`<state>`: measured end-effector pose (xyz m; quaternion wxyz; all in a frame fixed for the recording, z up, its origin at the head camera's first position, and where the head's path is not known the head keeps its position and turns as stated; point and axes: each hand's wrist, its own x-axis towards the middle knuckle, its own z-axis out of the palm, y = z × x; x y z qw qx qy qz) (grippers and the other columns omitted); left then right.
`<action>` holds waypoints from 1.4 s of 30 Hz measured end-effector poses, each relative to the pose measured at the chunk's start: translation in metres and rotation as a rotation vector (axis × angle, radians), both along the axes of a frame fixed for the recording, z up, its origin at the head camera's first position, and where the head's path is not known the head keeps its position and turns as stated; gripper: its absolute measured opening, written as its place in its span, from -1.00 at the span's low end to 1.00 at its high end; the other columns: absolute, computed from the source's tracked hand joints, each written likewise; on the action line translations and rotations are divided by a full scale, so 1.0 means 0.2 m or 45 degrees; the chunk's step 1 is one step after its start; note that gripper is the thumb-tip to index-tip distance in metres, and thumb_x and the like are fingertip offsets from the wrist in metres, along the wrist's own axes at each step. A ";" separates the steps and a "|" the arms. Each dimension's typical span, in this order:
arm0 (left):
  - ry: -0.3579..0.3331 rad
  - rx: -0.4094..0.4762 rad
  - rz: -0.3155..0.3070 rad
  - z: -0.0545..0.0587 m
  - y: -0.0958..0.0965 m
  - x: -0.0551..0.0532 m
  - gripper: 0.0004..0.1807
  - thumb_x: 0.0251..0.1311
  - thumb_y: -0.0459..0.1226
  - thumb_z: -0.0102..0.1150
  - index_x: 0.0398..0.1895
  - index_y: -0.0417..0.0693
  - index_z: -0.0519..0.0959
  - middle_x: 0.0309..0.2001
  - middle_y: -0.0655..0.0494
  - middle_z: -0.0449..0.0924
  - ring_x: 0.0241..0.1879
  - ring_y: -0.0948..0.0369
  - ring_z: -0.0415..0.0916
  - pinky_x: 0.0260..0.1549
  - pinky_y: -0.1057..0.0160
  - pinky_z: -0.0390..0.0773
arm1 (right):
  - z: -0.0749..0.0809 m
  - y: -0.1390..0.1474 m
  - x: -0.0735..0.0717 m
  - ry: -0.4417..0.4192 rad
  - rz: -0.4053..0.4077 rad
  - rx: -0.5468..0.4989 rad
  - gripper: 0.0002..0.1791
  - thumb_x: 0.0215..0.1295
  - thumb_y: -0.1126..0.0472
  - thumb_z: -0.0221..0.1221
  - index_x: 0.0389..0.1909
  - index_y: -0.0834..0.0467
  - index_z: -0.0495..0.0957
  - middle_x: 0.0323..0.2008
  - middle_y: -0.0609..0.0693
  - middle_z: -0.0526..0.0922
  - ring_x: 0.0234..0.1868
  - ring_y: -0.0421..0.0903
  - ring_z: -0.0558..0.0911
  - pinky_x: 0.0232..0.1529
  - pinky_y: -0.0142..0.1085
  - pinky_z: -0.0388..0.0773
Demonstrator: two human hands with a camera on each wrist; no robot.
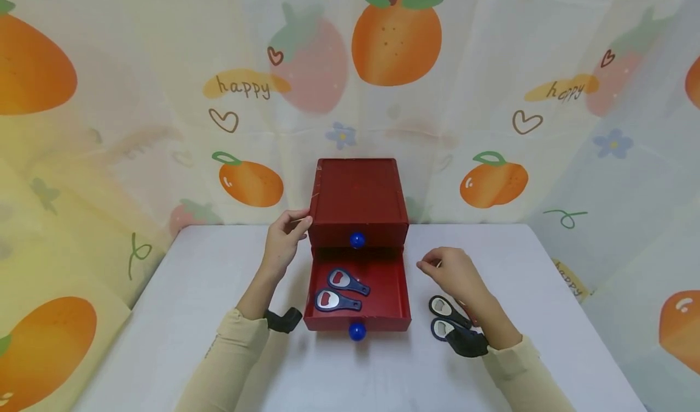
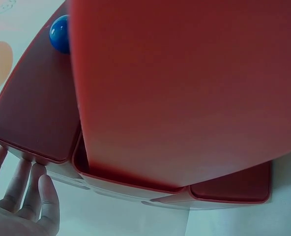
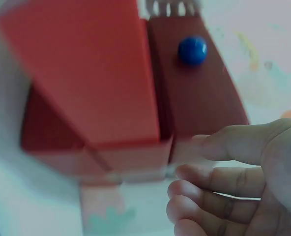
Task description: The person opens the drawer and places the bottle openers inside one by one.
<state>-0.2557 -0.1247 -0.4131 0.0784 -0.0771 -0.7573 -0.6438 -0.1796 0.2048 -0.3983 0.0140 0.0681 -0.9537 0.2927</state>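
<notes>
a red box with blue ball knobs (image 1: 357,240) stands on the white table (image 1: 164,339), its lower drawer (image 1: 383,324) jutting toward the person; inside, two navy, silver-headed bottle openers (image 1: 346,303) point handles rightward. the left hand (image 1: 281,239) touches the box's side, fingers extended; the right hand (image 1: 452,270) hovers relaxed, unladen. a black wrist strap (image 1: 466,343) part-hides two dark openers (image 1: 442,307). the backdrop (image 1: 476,41) reads "happy".

The lower knob (image 1: 357,332) looks glossy plastic, the drawer (image 1: 385,287) smooth, the bottle openers (image 1: 343,302) partly metal.
</notes>
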 end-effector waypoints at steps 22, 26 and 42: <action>-0.009 0.009 0.009 0.00 0.01 0.01 -0.60 0.35 -0.14 0.13 0.15 -0.14 0.52 0.13 -0.11 0.57 -0.05 0.31 0.53 0.05 -0.03 0.59 | -0.35 0.39 0.11 -0.279 -0.287 0.168 -0.74 0.24 0.19 0.23 -0.31 0.38 0.64 -0.48 0.11 0.66 -0.45 -0.05 0.53 -0.43 -0.22 0.55; -0.007 0.009 0.013 0.00 0.01 0.01 -0.61 0.35 -0.15 0.13 0.15 -0.14 0.52 0.13 -0.09 0.57 -0.05 0.31 0.53 0.04 -0.01 0.59 | -0.40 0.42 0.13 -0.339 -0.312 0.223 -0.74 0.22 0.18 0.26 -0.36 0.36 0.63 -0.57 0.04 0.63 -0.51 -0.07 0.50 -0.51 -0.30 0.43; -0.042 0.005 0.009 0.01 0.00 0.01 -0.60 0.36 -0.15 0.11 0.18 -0.14 0.50 0.16 -0.11 0.55 -0.04 0.33 0.51 0.05 0.11 0.59 | -0.48 0.41 0.15 -0.381 -0.387 0.342 -0.73 0.11 0.21 0.32 -0.43 0.39 0.57 -0.57 0.09 0.59 -0.53 -0.03 0.46 -0.53 -0.27 0.36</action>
